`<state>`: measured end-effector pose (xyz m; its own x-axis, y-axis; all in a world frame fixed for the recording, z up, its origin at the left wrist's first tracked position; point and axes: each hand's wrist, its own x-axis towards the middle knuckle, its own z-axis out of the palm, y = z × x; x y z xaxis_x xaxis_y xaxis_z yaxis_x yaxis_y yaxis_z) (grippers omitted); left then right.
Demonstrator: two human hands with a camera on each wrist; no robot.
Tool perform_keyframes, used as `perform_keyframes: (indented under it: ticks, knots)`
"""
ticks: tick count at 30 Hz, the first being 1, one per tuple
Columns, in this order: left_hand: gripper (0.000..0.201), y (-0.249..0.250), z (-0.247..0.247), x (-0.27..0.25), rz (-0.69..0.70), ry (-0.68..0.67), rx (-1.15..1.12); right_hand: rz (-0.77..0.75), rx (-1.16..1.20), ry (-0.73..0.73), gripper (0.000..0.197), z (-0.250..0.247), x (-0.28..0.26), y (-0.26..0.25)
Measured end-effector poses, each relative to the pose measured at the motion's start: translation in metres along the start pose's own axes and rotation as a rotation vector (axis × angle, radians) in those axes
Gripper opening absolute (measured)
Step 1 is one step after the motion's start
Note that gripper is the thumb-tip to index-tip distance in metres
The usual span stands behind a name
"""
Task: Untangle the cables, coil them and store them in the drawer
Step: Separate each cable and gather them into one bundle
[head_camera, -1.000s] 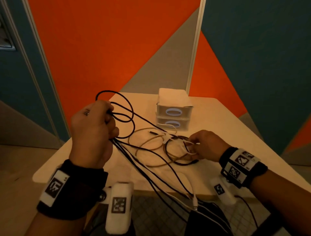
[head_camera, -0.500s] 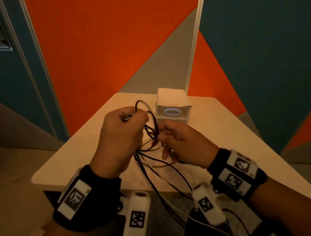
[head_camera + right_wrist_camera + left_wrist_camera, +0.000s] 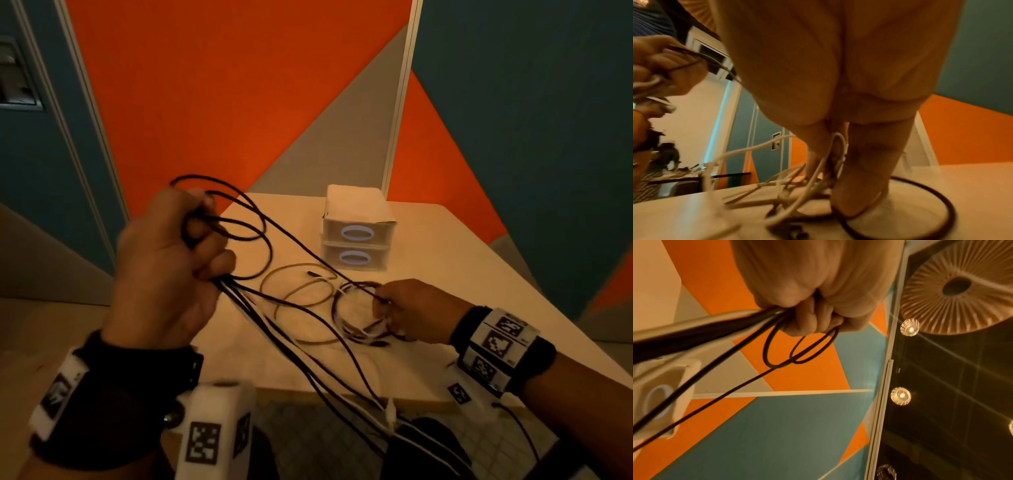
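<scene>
Black cable loops (image 3: 236, 219) are gripped in the raised left hand (image 3: 164, 270) above the table's near-left edge (image 3: 102, 329), strands running down-right to the tangle (image 3: 356, 308) pinched by the right hand (image 3: 414, 311) on the table, w/ bare tabletop before the drawers (image 3: 356, 236); white cable (image 3: 748, 149) is clearest in the right wrist view.

The middle of the table (image 3: 445, 246) was blocked by a tangle of cables (image 3: 308, 294) lying between the two hands. Black strands were stretched taut from the raised left hand (image 3: 164, 274) across to the right hand (image 3: 411, 311) and over the near table edge. The drawer unit (image 3: 358, 233) was left unobstructed at its front, with bare tabletop to its right.
</scene>
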<state>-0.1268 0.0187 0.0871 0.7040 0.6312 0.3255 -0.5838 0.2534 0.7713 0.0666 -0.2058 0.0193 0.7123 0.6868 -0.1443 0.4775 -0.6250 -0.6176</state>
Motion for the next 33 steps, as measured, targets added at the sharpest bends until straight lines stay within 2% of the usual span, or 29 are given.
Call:
perform_keyframes:
  ticks: [2, 3, 5, 7, 10, 13, 15, 19, 22, 24, 27, 30, 33]
  knots:
    - [0.03, 0.009, -0.009, 0.006, 0.028, -0.005, -0.041, 0.079, -0.089, 0.039, 0.025, -0.006, 0.003, 0.011]
    - [0.026, 0.012, -0.012, 0.008, 0.034, -0.006, -0.029, 0.08, -0.058, 0.074, 0.026, -0.009, 0.005, 0.016]
    - [0.019, 0.006, -0.008, 0.006, 0.023, 0.022, 0.075, 0.075, -0.11, 0.107, 0.021, -0.013, 0.007, 0.021]
    - [0.022, -0.008, 0.003, -0.001, 0.003, 0.054, 0.215, 0.044, -0.255, 0.086, 0.021, -0.014, 0.004, 0.016]
    - [0.02, -0.026, 0.018, -0.014, -0.009, 0.01, 0.262, -0.057, -0.232, 0.021, 0.033, -0.003, -0.003, 0.005]
    - [0.023, -0.033, 0.023, -0.019, -0.029, -0.038, 0.247, -0.034, -0.315, 0.136, 0.024, 0.013, -0.002, -0.001]
    - [0.027, -0.035, 0.025, -0.02, -0.03, -0.079, 0.274, -0.011, -0.366, 0.252, 0.027, 0.017, 0.001, -0.007]
    - [0.033, -0.045, 0.025, -0.02, -0.047, -0.144, 0.33, 0.015, -0.092, 0.394, 0.032, 0.01, 0.006, -0.009]
    - [0.023, -0.056, 0.026, -0.021, -0.065, -0.167, 0.405, -0.05, 0.163, 0.382, 0.006, 0.008, 0.004, -0.011]
    - [0.018, -0.067, 0.031, -0.023, -0.033, -0.192, 0.498, -0.139, 0.17, 0.381, 0.018, 0.011, -0.001, -0.015]
    - [0.011, -0.084, 0.044, -0.025, 0.024, -0.292, 0.627, -0.191, 0.238, 0.377, 0.016, 0.018, -0.006, -0.022]
    - [0.023, -0.096, 0.055, -0.028, 0.022, -0.422, 0.766, -0.174, 0.287, 0.411, 0.015, 0.018, -0.006, -0.023]
    - [0.014, -0.108, 0.061, -0.027, 0.017, -0.477, 0.859, -0.109, 0.247, 0.443, 0.021, 0.016, -0.003, -0.021]
